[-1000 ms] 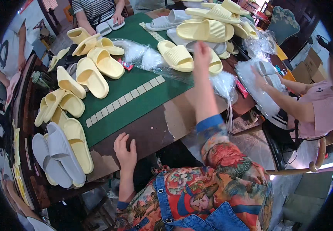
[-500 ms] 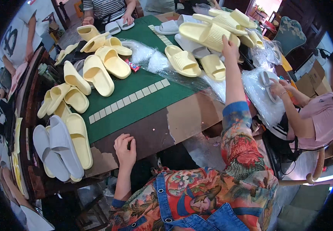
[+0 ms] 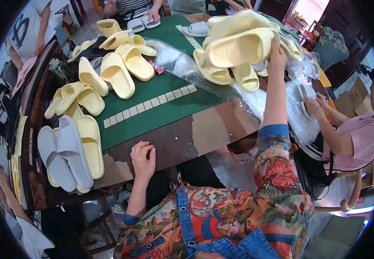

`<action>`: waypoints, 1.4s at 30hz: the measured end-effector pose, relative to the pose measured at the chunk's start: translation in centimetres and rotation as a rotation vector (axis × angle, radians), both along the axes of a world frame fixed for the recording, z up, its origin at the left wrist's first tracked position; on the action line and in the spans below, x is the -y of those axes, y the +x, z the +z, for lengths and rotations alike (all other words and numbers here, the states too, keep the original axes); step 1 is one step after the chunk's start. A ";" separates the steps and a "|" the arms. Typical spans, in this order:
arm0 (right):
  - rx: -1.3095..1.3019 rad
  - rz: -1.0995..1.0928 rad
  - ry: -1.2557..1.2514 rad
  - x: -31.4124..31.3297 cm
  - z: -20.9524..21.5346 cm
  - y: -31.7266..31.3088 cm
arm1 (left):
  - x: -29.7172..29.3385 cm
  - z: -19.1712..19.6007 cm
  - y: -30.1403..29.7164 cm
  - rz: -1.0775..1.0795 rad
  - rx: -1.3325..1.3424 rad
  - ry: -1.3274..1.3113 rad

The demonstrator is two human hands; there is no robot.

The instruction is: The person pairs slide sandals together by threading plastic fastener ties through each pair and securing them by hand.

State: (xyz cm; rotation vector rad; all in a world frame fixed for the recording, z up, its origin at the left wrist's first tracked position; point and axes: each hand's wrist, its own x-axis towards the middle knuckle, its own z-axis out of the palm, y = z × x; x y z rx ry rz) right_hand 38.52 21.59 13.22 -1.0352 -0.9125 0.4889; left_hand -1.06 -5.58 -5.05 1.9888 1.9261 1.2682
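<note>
Plastic bags (image 3: 182,65), contents unclear; R hand (image 3: 277,59) w/ yellow slipper (image 3: 238,49).

The right grip (image 3: 276,59) has lifted a yellow slipper (image 3: 236,49).

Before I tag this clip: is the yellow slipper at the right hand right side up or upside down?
Right side up: the yellow slipper shows its footbed and strap to the camera.

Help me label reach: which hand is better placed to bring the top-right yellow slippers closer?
Right, I'd judge: the right hand grips a yellow slipper there; the left hand is by the near edge of the table, farther away.
</note>
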 end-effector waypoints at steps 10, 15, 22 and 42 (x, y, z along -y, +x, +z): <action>-0.460 0.598 0.232 3.4 2.3 -1.3 | 0.6 -0.5 -0.3 0.004 0.036 0.021; -0.572 1.416 0.255 4.8 1.4 -3.8 | 0.8 0.5 -0.5 0.031 0.108 -0.035; -0.640 1.541 0.179 11.0 1.1 -13.2 | 0.1 5.5 3.3 -0.744 0.996 -0.187; 0.979 0.771 -0.416 10.4 -11.8 -23.8 | 4.6 0.7 -2.8 0.229 0.227 -0.026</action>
